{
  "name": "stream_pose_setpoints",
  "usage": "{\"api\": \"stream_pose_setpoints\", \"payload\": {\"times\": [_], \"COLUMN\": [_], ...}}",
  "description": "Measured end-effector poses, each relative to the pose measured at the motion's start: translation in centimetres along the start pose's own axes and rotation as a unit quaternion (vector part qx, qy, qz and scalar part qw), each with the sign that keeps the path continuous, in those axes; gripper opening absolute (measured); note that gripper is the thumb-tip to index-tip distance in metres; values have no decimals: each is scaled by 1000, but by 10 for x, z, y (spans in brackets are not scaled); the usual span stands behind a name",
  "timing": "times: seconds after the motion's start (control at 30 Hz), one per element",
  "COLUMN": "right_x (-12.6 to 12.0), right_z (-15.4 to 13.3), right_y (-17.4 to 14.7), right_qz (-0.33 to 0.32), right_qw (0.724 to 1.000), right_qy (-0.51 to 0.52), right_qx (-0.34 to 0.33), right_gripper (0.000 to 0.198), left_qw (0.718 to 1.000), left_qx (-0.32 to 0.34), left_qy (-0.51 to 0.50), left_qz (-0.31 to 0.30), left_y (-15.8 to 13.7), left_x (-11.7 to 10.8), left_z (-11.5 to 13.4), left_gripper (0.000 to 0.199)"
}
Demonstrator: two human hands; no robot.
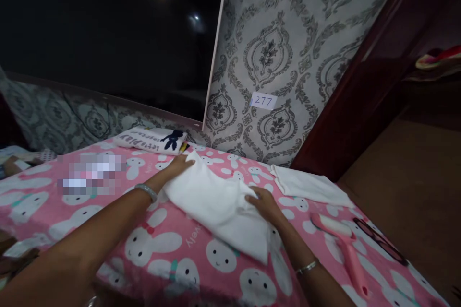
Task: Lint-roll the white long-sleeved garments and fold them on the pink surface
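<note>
L forearm (104, 230) is showing bare at near left, & R forearm (291, 242) is likewise showing bare at near right. L wrist (159, 181) is wearing a chunky pale-grey bangle (147, 191), rounded & smooth-edged, w/ a mottled, slightly glossy surface; any fine pattern is blurring out. R forearm is wearing a slimmer silver-coloured bracelet (307, 267), approx. a narrow band w/ a slightly wider section & bright spots glinting along it. On R hand (265, 202), a small greyish spot (258, 195) is showing by the fingers; too small to ID.
</note>
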State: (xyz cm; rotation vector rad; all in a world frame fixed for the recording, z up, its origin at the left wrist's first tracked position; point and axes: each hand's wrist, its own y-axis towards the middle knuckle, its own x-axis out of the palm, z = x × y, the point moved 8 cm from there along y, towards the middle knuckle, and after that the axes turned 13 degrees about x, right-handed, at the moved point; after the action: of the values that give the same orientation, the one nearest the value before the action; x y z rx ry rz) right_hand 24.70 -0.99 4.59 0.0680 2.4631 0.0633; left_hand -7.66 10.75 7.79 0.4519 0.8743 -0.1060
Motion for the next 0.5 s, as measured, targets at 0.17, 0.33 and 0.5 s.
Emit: {"api": "stream_pose_setpoints", "payload": {"times": [0.17, 0.33, 0.5], "right_x": [-94, -146, -78], "right_z": [-57, -68, 21], "right_y": [41, 39, -2], "right_qz": [148, 272, 127], "right_qw": [984, 942, 984], "right_qy": [11, -80, -84], "right_qx": [-102, -177, -93], "right_gripper": [30, 27, 32], "left_qw": [985, 971, 987], "left_qx": [86, 135, 110], "left_qy": [-75, -99, -108], "left_qz": [126, 173, 56], "left_y": [40, 45, -20], "left_x": [-62, -84, -35], "left_z": [36, 50, 8], "left_gripper": [74, 68, 51]}}
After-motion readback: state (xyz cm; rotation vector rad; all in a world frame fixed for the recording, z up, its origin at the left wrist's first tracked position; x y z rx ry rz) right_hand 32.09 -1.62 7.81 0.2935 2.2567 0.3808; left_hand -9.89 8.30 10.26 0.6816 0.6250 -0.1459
